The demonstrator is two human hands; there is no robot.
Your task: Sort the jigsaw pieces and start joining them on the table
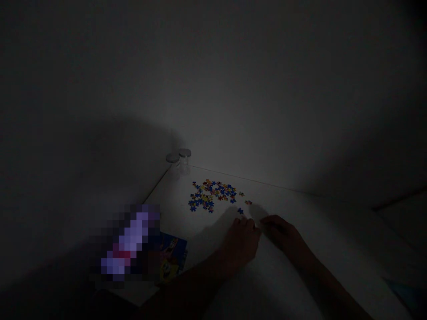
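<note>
A loose pile of jigsaw puzzle pieces [213,192], blue, yellow and orange, lies on a white table [276,195]. Just beyond my left hand [243,240] is a single blue puzzle piece [240,211], apart from the pile. My left hand has its fingers curled down near the tabletop; whatever is under them is hidden. Close by on the right, my right hand [280,227] points leftward with fingers pressed together. The light is too dim to show what sits at its fingertips.
Two clear jars with metal lids [184,159] stand at the table's back left corner, by the wall. A colourful picture box [173,253] lies left of my left forearm, next to a blurred-out bright patch. Two more pieces [248,202] lie right of the pile.
</note>
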